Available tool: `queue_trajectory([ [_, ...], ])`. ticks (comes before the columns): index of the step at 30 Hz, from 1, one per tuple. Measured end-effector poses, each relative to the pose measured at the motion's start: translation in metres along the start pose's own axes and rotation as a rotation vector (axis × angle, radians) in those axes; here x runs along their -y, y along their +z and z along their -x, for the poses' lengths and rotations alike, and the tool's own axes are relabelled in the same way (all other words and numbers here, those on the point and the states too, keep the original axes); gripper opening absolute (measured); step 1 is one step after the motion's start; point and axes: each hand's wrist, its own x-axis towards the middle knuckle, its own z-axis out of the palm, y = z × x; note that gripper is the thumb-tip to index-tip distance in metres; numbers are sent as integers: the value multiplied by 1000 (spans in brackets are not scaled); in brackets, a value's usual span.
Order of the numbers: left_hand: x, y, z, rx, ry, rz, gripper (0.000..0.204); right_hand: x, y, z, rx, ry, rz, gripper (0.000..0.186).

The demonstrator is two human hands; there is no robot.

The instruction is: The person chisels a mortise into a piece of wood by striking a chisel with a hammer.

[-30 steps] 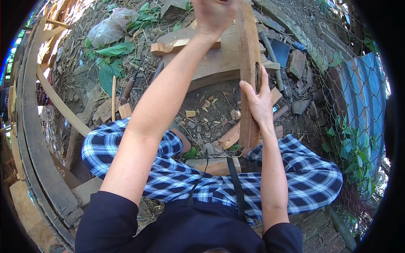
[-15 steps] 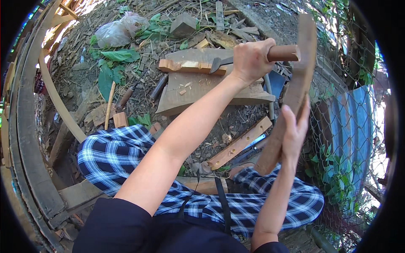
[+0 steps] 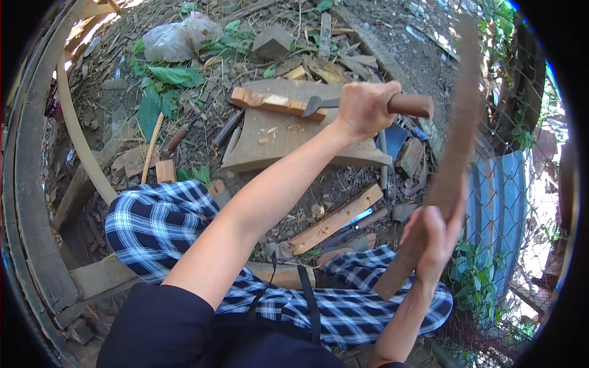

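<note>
My left hand (image 3: 368,110) is wrapped round a chisel (image 3: 410,105), its round brown handle sticking out to the right of the fist. The dark blade meets the right end of a notched wooden piece (image 3: 270,102), which lies across a broad wooden board (image 3: 279,138) on the ground. In my right hand (image 3: 437,239) is a long flat wooden bat (image 3: 454,153), gripped toward its lower end. It is tilted up and away, its far end smeared by motion. A gap separates the bat from the chisel handle.
Near my knees lies a wooden bar with holes (image 3: 336,219), beside further hand tools (image 3: 362,227). Beyond the board are a stone block (image 3: 272,43), leaves and a plastic bag (image 3: 175,42). A wire fence with blue corrugated sheet (image 3: 497,202) borders the right; curved timbers (image 3: 83,141) the left.
The bat has swung right, away from the chisel handle, and my right hand has moved right and nearer to me. My left hand keeps the chisel against the notched piece.
</note>
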Motion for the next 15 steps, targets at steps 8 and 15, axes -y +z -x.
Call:
queue_trajectory([
  [8, -2, -1, -7, -20, -2, 35, 24, 22, 24, 4, 32, 75, 43, 78],
  [15, 10, -11, -19, -70, -45, 77, 19, 43, -11, 5, -145, 27, -491, 48],
])
